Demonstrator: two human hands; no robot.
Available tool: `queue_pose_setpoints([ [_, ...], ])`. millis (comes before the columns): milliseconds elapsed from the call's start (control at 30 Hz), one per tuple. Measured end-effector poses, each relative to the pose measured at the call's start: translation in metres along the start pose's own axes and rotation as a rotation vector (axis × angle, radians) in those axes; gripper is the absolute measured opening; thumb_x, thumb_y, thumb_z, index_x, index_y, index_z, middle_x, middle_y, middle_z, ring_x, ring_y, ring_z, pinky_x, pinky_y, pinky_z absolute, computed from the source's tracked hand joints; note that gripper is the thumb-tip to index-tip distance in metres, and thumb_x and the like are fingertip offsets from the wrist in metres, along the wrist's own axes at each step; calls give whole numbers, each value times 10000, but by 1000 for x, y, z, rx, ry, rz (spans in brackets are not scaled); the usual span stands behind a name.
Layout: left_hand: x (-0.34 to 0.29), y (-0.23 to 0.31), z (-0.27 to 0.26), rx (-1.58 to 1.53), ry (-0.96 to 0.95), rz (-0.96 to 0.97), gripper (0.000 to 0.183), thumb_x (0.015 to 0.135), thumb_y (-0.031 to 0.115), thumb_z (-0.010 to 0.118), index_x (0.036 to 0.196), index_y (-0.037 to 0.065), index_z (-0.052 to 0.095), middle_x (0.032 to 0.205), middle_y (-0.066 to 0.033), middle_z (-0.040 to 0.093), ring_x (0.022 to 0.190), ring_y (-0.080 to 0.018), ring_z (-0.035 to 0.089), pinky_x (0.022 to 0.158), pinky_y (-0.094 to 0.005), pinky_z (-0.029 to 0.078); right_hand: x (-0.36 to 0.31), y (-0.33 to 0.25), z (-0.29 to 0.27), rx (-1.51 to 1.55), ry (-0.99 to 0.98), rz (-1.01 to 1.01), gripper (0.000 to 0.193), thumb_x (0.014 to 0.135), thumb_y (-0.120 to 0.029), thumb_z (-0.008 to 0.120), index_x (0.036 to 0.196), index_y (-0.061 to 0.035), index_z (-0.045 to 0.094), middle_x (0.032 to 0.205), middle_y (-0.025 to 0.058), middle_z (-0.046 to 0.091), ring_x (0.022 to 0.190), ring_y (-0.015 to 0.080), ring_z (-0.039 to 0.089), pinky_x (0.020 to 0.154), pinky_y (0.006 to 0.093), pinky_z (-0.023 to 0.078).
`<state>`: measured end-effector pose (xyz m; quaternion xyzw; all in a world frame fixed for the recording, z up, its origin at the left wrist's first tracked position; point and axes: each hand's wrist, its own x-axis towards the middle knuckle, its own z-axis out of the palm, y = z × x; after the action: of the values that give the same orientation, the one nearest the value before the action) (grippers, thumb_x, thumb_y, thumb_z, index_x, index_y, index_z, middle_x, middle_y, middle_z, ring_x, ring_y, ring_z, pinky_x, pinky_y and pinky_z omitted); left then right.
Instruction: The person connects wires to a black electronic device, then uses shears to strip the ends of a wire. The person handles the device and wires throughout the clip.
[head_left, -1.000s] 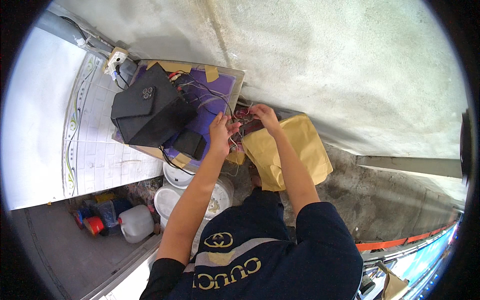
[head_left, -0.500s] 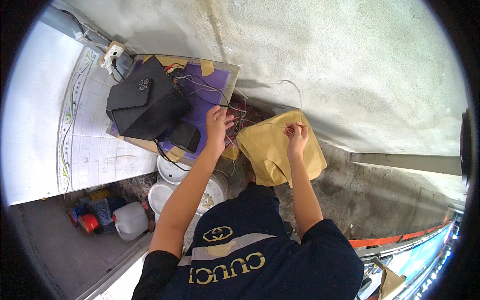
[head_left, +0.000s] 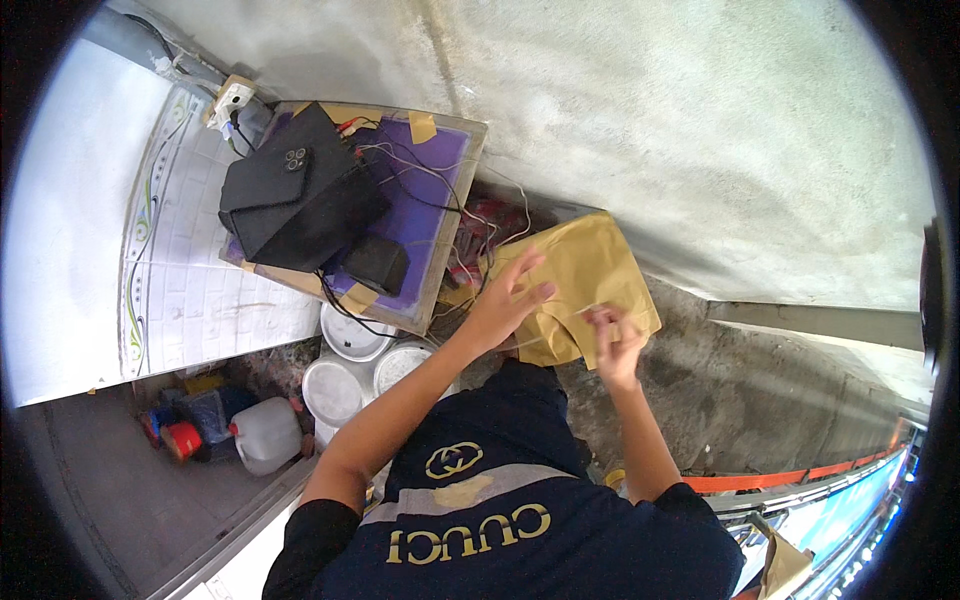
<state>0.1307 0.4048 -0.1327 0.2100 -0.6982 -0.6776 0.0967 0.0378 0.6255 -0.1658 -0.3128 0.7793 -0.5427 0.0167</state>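
Observation:
My left hand [head_left: 506, 308] hovers over the near left part of a tan-gold covered, flat-topped thing [head_left: 600, 250], its fingers stretched out and apart. My right hand [head_left: 617, 345], a little blurred, is at the near right of that cover. Its fingers are pinched on a thin white wire [head_left: 585, 309], whose end sticks out toward the left. Several thin white and dark wires [head_left: 490, 232] hang in loops between the cover and a purple-topped table [head_left: 437, 160] at the left. A large black box [head_left: 312, 215] lies tilted on that table, with a dark phone [head_left: 289, 175] on it.
A smaller black box [head_left: 377, 263] stands on the table's near side. White lidded buckets [head_left: 333, 392] crowd below it. A pale wall socket [head_left: 235, 98] is at the far left, and a white jug [head_left: 268, 437] lies at lower left. The rough wall [head_left: 700, 150] rises beyond the cover.
My right hand has come nearer to me with the wire. My left hand has moved right, from beside the table to above the tan-gold cover.

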Motion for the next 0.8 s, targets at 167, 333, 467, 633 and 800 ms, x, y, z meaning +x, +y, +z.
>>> queue_pose_setpoints([
  [167,15,53,-20,-741,117,26,417,1114,299,556,1444,44,536,1150,-150,756,1105,-280,727,1066,-438,526,-24,2,30,-71,-176,113,86,1015,-74,661,1070,-15,690,937,130,787,821,212,766,744,356,606],
  [333,-13,15,-57,-1245,-101,-294,509,1129,459,447,1457,80,532,1219,-131,742,1195,-278,690,1147,-546,434,-25,11,39,201,40,525,119,1087,-116,605,1092,3,601,904,127,753,785,170,723,747,302,590],
  [467,-30,-3,-23,-947,293,-604,629,1094,540,496,1515,74,483,1485,-137,590,1427,-239,504,1200,-513,352,-28,4,44,279,55,480,149,1081,-137,615,1099,10,605,885,129,763,774,174,730,745,313,596],
  [633,-14,26,3,-354,114,-364,652,1095,515,522,1551,56,443,1513,-125,565,1461,-233,469,1203,-455,339,-41,-8,55,95,-46,176,91,1006,-85,702,1035,-11,658,873,109,785,737,199,746,732,334,599],
  [800,-21,56,-6,-678,208,-46,373,1165,361,400,1257,60,599,613,14,470,522,-106,409,564,-287,392,-55,-18,49,14,-62,256,126,963,-91,751,1029,-7,683,836,102,778,699,245,727,700,355,590],
])
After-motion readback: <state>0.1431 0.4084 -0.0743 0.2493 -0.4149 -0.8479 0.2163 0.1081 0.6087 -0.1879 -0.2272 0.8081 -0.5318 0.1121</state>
